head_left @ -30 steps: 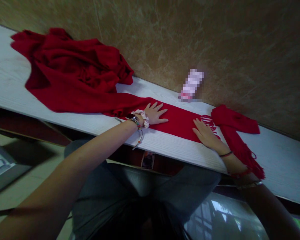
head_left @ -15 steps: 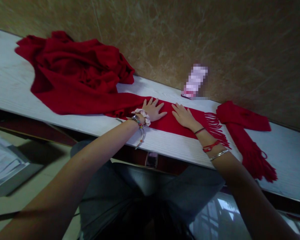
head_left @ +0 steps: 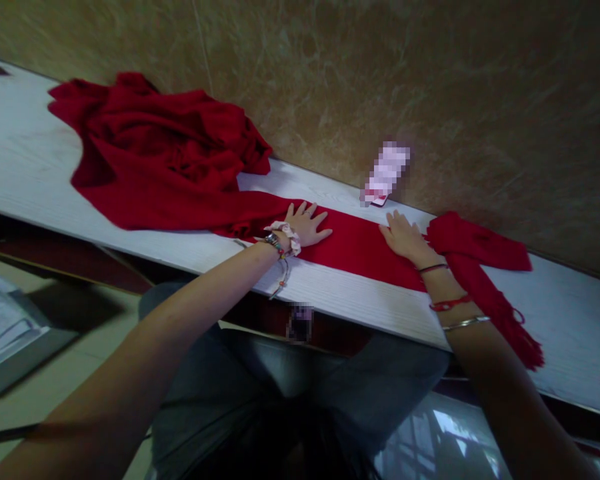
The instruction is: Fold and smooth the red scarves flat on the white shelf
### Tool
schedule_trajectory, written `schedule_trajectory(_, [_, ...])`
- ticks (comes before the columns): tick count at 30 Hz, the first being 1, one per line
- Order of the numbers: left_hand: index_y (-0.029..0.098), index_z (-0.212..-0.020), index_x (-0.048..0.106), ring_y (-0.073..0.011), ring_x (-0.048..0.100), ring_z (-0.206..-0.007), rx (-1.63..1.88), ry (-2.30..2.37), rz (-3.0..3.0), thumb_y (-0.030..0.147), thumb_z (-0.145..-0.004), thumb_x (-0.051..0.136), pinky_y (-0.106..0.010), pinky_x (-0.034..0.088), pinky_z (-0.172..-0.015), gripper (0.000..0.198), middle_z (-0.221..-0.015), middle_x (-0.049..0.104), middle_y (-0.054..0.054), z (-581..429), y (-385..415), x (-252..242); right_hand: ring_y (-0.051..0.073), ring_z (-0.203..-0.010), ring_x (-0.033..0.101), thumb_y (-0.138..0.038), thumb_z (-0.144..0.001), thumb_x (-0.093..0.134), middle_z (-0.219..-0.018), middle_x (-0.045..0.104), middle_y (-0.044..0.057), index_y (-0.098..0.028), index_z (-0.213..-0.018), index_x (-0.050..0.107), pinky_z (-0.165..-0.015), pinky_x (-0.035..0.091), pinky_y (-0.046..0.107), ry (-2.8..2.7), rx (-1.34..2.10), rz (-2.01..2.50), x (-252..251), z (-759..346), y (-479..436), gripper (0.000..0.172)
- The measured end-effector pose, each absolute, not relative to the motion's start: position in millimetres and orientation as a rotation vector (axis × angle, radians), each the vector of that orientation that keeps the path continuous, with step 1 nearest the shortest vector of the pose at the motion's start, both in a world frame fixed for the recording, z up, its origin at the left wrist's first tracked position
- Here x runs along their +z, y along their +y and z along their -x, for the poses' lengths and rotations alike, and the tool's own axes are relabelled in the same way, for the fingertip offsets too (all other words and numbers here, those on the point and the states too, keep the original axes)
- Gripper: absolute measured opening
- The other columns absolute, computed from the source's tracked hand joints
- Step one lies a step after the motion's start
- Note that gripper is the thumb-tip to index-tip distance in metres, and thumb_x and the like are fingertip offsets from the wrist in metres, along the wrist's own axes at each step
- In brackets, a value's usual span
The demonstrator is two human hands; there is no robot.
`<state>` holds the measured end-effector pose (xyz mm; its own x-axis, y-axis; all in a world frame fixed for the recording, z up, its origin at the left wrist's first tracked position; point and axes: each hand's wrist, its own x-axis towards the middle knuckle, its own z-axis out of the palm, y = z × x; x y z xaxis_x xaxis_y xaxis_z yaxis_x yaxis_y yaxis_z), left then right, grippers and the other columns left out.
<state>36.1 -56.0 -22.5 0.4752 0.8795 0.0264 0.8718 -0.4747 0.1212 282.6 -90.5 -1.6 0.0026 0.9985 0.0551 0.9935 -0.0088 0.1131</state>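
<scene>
A long red scarf (head_left: 353, 241) lies stretched along a white wood-grain table (head_left: 330, 293). My left hand (head_left: 307, 225) rests flat on it, fingers spread, with a scrunchie and beaded bracelets on the wrist. My right hand (head_left: 405, 239) lies flat on the scarf further right, fingers stretched out, next to the scarf's fringed end. The left part of the scarf is heaped in a crumpled red pile (head_left: 160, 157). A second folded red scarf (head_left: 475, 263) with fringe lies just right of my right hand.
A small pink object (head_left: 386, 173) stands against the brown marbled wall (head_left: 380, 80) at the table's back edge. The table's front edge runs just above my lap. Floor and a grey object (head_left: 10, 340) show at lower left.
My right hand slid left across the flat scarf toward my left hand, then back right to the fringed end. My left hand stayed pressed in place.
</scene>
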Motion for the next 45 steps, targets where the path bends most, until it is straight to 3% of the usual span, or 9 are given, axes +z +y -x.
schedule_trajectory(8, [0.025,-0.141,0.028,-0.0323,0.014,-0.136,0.108,1.562,-2.612,0.056,-0.089,0.028,-0.053,0.01,-0.108,0.061,-0.148,0.021,-0.01,-35,-56,-22,0.025,-0.136,0.02,-0.034,-0.092,0.024,-0.149,0.022,0.013,-0.01,-0.141,0.026,-0.108,0.021,0.049,2.497,-0.078,-1.945,-18,-213,-89,0.055])
schedule_trajectory(20, [0.026,-0.14,0.031,-0.0326,0.016,-0.136,0.143,1.543,-2.64,0.059,-0.088,0.023,-0.053,0.011,-0.108,0.062,-0.148,0.023,-0.008,-34,-55,-23,0.029,-0.133,0.028,-0.035,-0.089,0.026,-0.143,0.032,0.019,-0.007,-0.136,0.034,-0.105,0.029,0.05,2.288,0.053,-2.184,-31,-333,-112,0.055])
schedule_trajectory(28, [0.025,-0.141,0.028,-0.0327,0.015,-0.136,0.126,1.556,-2.611,0.056,-0.088,0.027,-0.054,0.01,-0.108,0.061,-0.148,0.021,-0.009,-35,-57,-22,0.028,-0.137,0.017,-0.037,-0.091,0.023,-0.148,0.021,0.017,-0.007,-0.14,0.026,-0.108,0.021,0.052,2.523,0.047,-2.031,-12,-247,-80,0.058])
schedule_trajectory(33, [0.026,-0.14,0.031,-0.0319,0.015,-0.136,0.129,1.563,-2.63,0.056,-0.089,0.029,-0.053,0.011,-0.108,0.059,-0.149,0.021,-0.008,-35,-60,-22,0.025,-0.136,0.02,-0.035,-0.092,0.025,-0.149,0.023,0.013,-0.011,-0.14,0.027,-0.108,0.02,0.05,2.55,-0.108,-1.925,-20,-215,-78,0.054])
schedule_trajectory(37, [0.025,-0.139,0.032,-0.0342,0.013,-0.136,0.372,1.779,-2.636,0.052,-0.088,0.033,-0.055,0.014,-0.106,0.058,-0.15,0.014,-0.01,-23,-56,-13,0.025,-0.136,0.021,-0.034,-0.092,0.026,-0.148,0.025,0.011,-0.014,-0.14,0.03,-0.108,0.021,0.051,2.567,-0.081,-1.954,-25,-222,-83,0.052])
schedule_trajectory(39, [0.021,-0.139,0.032,-0.0345,0.024,-0.133,0.477,1.966,-2.53,0.046,-0.089,0.034,-0.053,0.024,-0.103,0.056,-0.146,0.024,-0.014,-11,-48,-7,0.025,-0.136,0.021,-0.034,-0.092,0.026,-0.148,0.025,0.012,-0.014,-0.14,0.03,-0.108,0.021,0.051,2.565,-0.089,-1.955,-24,-225,-84,0.052])
schedule_trajectory(41, [0.017,-0.133,0.044,-0.0306,0.044,-0.121,0.374,1.956,-2.475,0.035,-0.088,0.036,-0.043,0.037,-0.096,0.048,-0.131,0.047,-0.017,2,-36,-2,0.025,-0.136,0.021,-0.034,-0.092,0.026,-0.148,0.024,0.012,-0.013,-0.14,0.03,-0.108,0.021,0.051,2.571,-0.101,-1.945,-24,-226,-84,0.052])
schedule_trajectory(45, [0.015,-0.113,0.062,-0.0219,0.058,-0.101,0.172,1.723,-2.573,0.024,-0.083,0.04,-0.027,0.043,-0.089,0.038,-0.106,0.064,-0.011,20,-17,6,0.026,-0.135,0.023,-0.033,-0.091,0.026,-0.148,0.025,0.011,-0.015,-0.14,0.03,-0.107,0.022,0.052,2.606,-0.105,-1.939,-26,-225,-84,0.052])
